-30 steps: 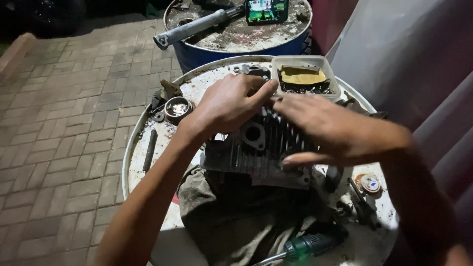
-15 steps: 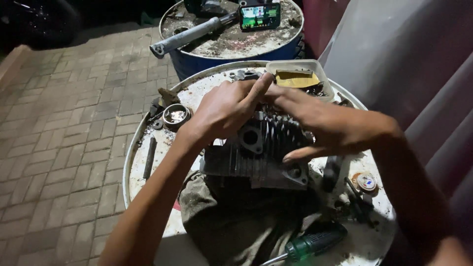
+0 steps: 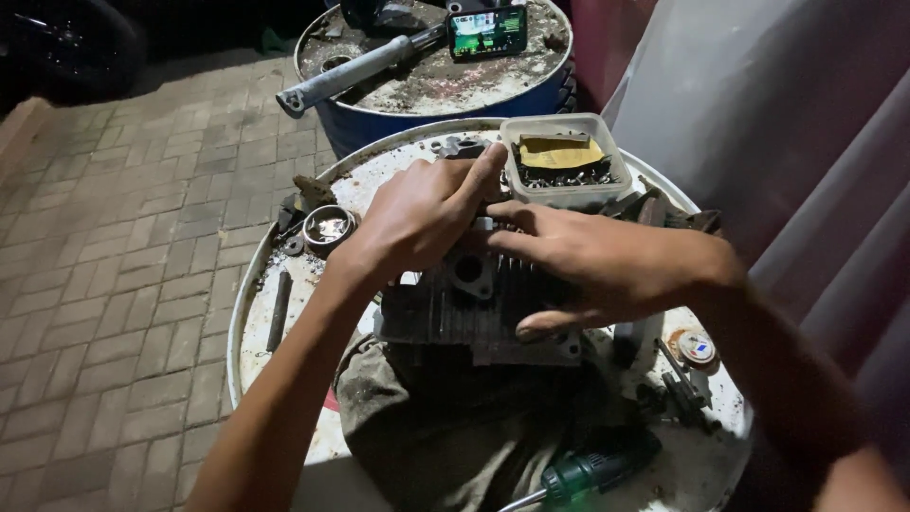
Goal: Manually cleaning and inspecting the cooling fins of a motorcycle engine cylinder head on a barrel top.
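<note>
A dark finned engine cylinder (image 3: 474,308) lies on a dirty grey rag (image 3: 445,427) on top of a white drum (image 3: 251,322). My left hand (image 3: 422,218) rests on the cylinder's far upper side, fingers stretched toward a plastic tub. My right hand (image 3: 592,261) lies flat across the cylinder's right side, thumb curled under its front edge. Both hands press on the cylinder; whether a small part sits under the fingers is hidden.
A square plastic tub (image 3: 564,156) of small metal parts with a yellow cloth stands behind the hands. A green-handled screwdriver (image 3: 588,469), a small round tin (image 3: 329,226) and loose tools lie on the drum. Behind, a blue drum (image 3: 417,109) carries a grey tube (image 3: 351,71) and a lit phone (image 3: 488,31).
My head has tilted slightly, shifting the scene in the frame. Both hands stay on the cylinder, with the left fingers reaching a little further toward the tub.
</note>
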